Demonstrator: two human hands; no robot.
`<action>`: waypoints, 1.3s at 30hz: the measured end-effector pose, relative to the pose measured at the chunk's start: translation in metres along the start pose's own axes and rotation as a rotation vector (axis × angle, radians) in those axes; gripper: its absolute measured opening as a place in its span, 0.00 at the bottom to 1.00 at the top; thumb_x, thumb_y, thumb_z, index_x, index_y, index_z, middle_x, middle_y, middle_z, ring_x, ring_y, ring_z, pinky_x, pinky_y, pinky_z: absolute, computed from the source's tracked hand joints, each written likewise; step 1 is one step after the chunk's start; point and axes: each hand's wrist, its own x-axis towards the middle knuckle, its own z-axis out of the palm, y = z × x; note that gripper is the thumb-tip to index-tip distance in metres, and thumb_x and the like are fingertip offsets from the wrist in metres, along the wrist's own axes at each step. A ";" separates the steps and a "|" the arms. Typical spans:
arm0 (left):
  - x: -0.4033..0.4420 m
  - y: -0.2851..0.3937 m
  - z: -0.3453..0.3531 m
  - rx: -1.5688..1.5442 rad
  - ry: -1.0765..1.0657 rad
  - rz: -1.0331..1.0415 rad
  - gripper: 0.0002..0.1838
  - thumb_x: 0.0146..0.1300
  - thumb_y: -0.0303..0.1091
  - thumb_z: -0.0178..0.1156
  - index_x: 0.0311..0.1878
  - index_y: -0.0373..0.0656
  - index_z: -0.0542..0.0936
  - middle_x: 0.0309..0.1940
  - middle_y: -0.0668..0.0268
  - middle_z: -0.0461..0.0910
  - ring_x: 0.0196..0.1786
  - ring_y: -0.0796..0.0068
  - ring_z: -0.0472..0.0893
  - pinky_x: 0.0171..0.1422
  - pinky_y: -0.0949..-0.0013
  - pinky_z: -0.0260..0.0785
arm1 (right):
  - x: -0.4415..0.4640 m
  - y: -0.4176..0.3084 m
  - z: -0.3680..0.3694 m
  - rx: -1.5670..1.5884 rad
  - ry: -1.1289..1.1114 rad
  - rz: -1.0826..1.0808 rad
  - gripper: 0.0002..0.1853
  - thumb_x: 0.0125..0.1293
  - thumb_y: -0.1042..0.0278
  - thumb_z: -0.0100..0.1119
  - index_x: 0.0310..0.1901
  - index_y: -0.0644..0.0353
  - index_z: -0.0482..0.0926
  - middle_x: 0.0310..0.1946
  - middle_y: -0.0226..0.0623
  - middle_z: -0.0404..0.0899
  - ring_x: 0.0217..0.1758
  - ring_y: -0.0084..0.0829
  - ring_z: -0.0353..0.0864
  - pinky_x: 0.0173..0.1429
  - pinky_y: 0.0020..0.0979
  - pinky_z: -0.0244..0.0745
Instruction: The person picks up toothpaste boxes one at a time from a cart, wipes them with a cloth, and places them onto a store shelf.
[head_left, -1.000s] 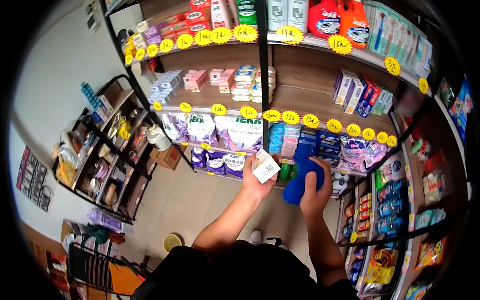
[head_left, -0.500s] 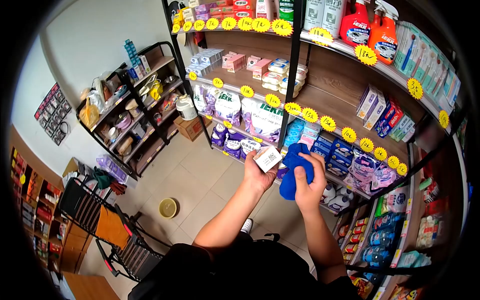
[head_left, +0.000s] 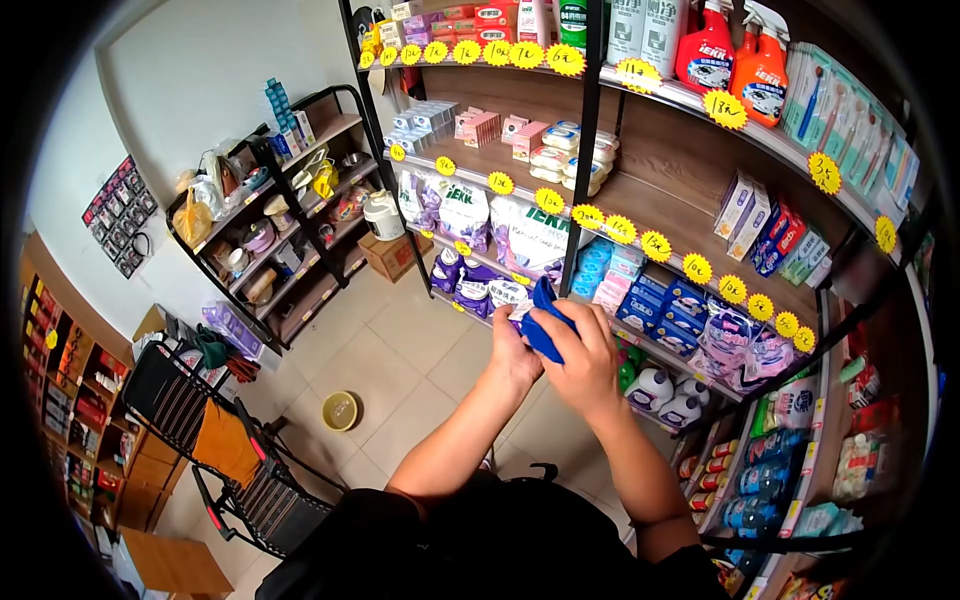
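Note:
My left hand point(head_left: 513, 350) is closed around a small white box, mostly covered now by a blue cloth point(head_left: 546, 322). My right hand point(head_left: 585, 360) grips the cloth and presses it against the box. Both hands are together in front of the lower shelves, near bags of washing powder point(head_left: 530, 238) and blue packs point(head_left: 683, 303).
Shelves with yellow price tags point(head_left: 695, 268) run across the front and down the right. A dark rack point(head_left: 290, 245) with household goods stands at the back left. On the floor are a yellowish bowl point(head_left: 342, 411), a cardboard box point(head_left: 392, 257) and a striped chair point(head_left: 270, 505).
The view has swung left. My right hand has moved left, bringing the blue cloth from beside the white box onto it. The cloth now hides most of the box.

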 end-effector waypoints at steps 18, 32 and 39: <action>0.018 0.005 -0.011 -0.097 -0.052 -0.107 0.33 0.74 0.58 0.36 0.61 0.40 0.76 0.52 0.52 0.83 0.54 0.51 0.82 0.62 0.49 0.76 | -0.020 0.012 0.001 -0.174 0.089 -0.074 0.22 0.53 0.76 0.67 0.53 0.56 0.85 0.48 0.38 0.79 0.45 0.42 0.80 0.49 0.39 0.80; 0.048 0.011 -0.025 -0.033 -0.140 -0.108 0.34 0.73 0.55 0.32 0.60 0.39 0.77 0.53 0.51 0.83 0.56 0.52 0.82 0.66 0.50 0.72 | -0.028 0.018 0.030 -0.241 0.102 -0.043 0.23 0.49 0.74 0.72 0.51 0.53 0.87 0.47 0.36 0.79 0.46 0.42 0.80 0.49 0.41 0.80; 0.074 0.037 -0.007 0.097 -0.284 -0.092 0.28 0.68 0.61 0.49 0.46 0.43 0.80 0.32 0.60 0.83 0.35 0.68 0.85 0.35 0.63 0.79 | -0.007 0.051 0.034 -0.077 0.224 0.462 0.17 0.57 0.73 0.74 0.50 0.59 0.86 0.49 0.40 0.79 0.51 0.45 0.80 0.56 0.40 0.76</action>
